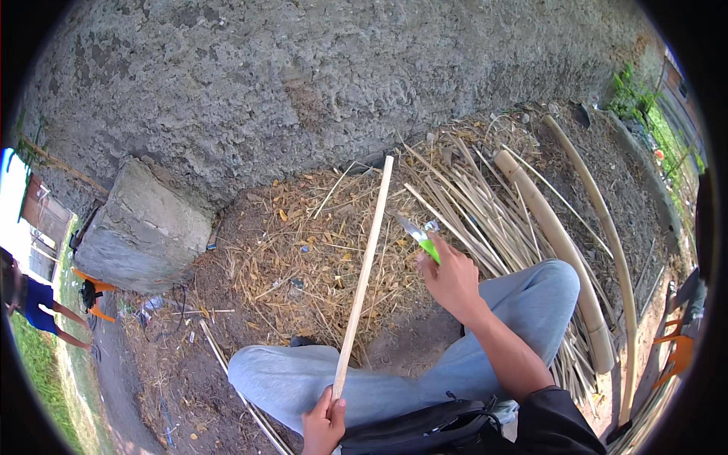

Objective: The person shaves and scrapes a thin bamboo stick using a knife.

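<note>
My left hand (324, 426) grips the lower end of a long, pale bamboo strip (365, 277), close to my lap. The strip slants up and away from me, its far end near the foot of the wall. In my right hand (453, 277) is a knife (427, 244) with a bright green handle. Its blade points up and to the left, toward the strip but apart from it. The fingers are wrapped round the handle and hide part of it. My grey-trousered legs (303, 381) are bent on either side of the ground in front.
Shavings and dry leaves (303, 258) cover the ground ahead. Many split strips (474, 205) lie at the right, beside a thick bamboo pole (561, 250) and a curved one (607, 227). A rough wall (341, 76) and concrete block (144, 231) stand beyond. A person (42, 303) is far left.
</note>
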Available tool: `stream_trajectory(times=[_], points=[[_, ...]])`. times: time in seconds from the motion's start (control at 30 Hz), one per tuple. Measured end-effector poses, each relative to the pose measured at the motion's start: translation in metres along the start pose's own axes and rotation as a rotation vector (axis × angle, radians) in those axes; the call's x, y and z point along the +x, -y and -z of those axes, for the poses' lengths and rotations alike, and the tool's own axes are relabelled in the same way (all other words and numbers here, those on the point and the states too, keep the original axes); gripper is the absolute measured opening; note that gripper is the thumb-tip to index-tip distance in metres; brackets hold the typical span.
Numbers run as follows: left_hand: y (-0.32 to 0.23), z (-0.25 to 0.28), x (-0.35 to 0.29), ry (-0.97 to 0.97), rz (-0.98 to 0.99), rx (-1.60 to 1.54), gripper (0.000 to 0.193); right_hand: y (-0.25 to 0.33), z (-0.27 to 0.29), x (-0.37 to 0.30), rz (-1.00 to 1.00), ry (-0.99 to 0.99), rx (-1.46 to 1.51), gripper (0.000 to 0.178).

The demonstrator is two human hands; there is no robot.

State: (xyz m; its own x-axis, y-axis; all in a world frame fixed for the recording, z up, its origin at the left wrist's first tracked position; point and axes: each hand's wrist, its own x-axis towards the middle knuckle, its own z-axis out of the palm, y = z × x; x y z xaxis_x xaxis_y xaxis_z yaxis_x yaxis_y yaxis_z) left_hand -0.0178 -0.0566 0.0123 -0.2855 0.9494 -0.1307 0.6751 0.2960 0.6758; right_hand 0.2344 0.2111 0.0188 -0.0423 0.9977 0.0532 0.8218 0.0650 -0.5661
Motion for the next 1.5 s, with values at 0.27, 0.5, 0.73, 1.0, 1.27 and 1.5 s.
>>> stream_trajectory(times=[0.27,0.5,0.73,1.0,1.27,1.5], points=[[-0.027,0.003,0.019,-0.063,0.024,-0.067,0.029,0.011,-0.01,-0.025,0.296,-0.06,0.33,0.03],[-0.027,-0.001,0.035,-0.069,-0.136,-0.058,0.027,0.031,-0.015,-0.049,0.373,0.125,0.405,0.022],[-0.039,-0.001,0.041,-0.065,-0.161,-0.066,0.025,0.031,-0.023,-0.051,0.486,-0.02,0.407,0.022],[-0.05,0.001,0.03,-0.074,-0.052,-0.143,0.03,0.027,-0.031,-0.046,0.506,-0.191,0.425,0.022],[-0.037,0.0,0.031,-0.039,-0.017,-0.16,0.032,0.033,-0.029,-0.033,0.611,-0.421,0.232,0.022],[-0.025,0.004,0.013,-0.113,0.008,-0.204,0.032,0.02,-0.023,-0.021,0.485,-0.332,0.235,0.02]])
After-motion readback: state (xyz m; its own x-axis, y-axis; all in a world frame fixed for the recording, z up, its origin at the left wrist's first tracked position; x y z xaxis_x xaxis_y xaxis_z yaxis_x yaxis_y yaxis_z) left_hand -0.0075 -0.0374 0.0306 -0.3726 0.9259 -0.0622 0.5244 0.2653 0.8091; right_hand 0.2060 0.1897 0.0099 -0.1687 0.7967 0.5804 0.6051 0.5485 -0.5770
